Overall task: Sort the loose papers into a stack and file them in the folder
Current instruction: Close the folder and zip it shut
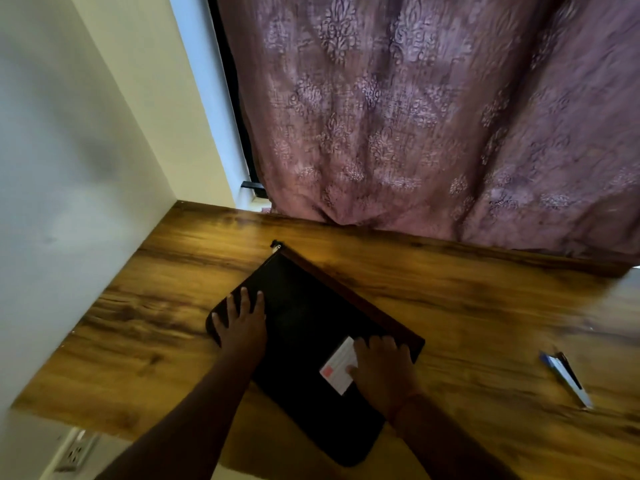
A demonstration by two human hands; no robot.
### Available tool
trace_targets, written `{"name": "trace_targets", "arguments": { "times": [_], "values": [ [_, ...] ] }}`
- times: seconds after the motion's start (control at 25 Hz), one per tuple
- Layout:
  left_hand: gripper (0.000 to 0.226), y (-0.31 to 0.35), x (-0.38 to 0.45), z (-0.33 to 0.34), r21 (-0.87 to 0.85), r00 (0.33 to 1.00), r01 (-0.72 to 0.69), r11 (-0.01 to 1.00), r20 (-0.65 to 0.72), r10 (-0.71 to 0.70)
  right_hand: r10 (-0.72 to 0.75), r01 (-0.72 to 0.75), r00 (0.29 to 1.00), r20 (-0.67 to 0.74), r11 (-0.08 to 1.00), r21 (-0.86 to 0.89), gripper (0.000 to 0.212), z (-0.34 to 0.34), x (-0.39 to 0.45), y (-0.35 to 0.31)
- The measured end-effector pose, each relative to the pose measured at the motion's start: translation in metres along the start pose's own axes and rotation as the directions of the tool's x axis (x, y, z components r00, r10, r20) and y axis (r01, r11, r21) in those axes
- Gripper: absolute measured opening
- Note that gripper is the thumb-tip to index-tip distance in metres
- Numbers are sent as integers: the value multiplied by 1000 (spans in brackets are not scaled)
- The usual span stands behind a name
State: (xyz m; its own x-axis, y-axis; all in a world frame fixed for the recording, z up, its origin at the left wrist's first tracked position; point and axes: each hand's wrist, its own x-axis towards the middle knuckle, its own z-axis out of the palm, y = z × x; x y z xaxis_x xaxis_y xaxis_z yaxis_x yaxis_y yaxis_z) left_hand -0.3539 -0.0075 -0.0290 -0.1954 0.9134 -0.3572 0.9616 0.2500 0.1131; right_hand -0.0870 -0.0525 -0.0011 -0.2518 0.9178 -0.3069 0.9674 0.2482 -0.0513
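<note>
A mauve patterned curtain (pixel 433 116) hangs along the far edge of a wood-grain desk (pixel 467 306), with a pale wall (pixel 69 150) closing off its left edge. A black zip folder (pixel 304 327) lies flat and skewed on the desk's left half, its zipped, brown-trimmed edge running from the zip pull near the far edge down toward the right, its near corner jutting past the desk's near edge. The left hand (pixel 242 323) presses the folder's left corner with fingers spread and straight, holding nothing. The right hand (pixel 381 365) rests flat near the zipped edge at the folder's right corner, fingers extended, partly covering a white label (pixel 337 367) with a red mark. A blue-and-white pen (pixel 568 381) lies well apart, toward the desk's right edge. A wall socket (pixel 74 452) shows below the near left corner
</note>
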Motion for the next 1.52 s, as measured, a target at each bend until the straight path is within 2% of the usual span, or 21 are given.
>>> {"name": "trace_targets", "arguments": {
  "times": [0.12, 0.2, 0.24, 0.4, 0.6, 0.8, 1.08, 1.36, 1.52],
  "values": [
    [57, -1, -24, 36, -73, 978, 36, 997, -201, -50, -3, 14, 998, -55, 980, 199, 62, 1, 33, 47],
    [59, -6, -33, 49, -84, 962, 30, 996, -269, -52, 30, -3, 997, -68, 930, 367, 70, 11, 44, 68],
    [64, -8, -36, 53, -69, 957, 39, 997, -285, -57, 30, 8, 995, -92, 922, 386, 69, 17, 46, 71],
    [81, -1, -40, 60, -52, 953, 68, 996, -293, -81, 26, 36, 970, -243, 968, 248, 62, 36, 43, 66],
    [69, 6, -42, 60, -73, 952, 139, 988, -265, -153, 46, 20, 946, -320, 979, 201, 60, 42, 42, 64],
    [70, 6, -42, 60, -47, 952, 132, 990, -271, -140, 45, 17, 945, -324, 982, 186, 56, 42, 42, 64],
    [83, -2, -22, 46, 103, 969, 27, 994, -247, -1, 85, -41, 947, -311, 989, 145, 56, 43, 42, 57],
    [89, -17, 16, 26, 94, 969, -131, 987, -197, 148, 223, -177, 911, -347, 971, 159, 55, 49, 35, 33],
    [83, -37, 44, 9, 124, 942, -216, 969, -235, 240, 193, -156, 922, -335, 979, 134, 57, 47, 38, 36]
  ]
}}
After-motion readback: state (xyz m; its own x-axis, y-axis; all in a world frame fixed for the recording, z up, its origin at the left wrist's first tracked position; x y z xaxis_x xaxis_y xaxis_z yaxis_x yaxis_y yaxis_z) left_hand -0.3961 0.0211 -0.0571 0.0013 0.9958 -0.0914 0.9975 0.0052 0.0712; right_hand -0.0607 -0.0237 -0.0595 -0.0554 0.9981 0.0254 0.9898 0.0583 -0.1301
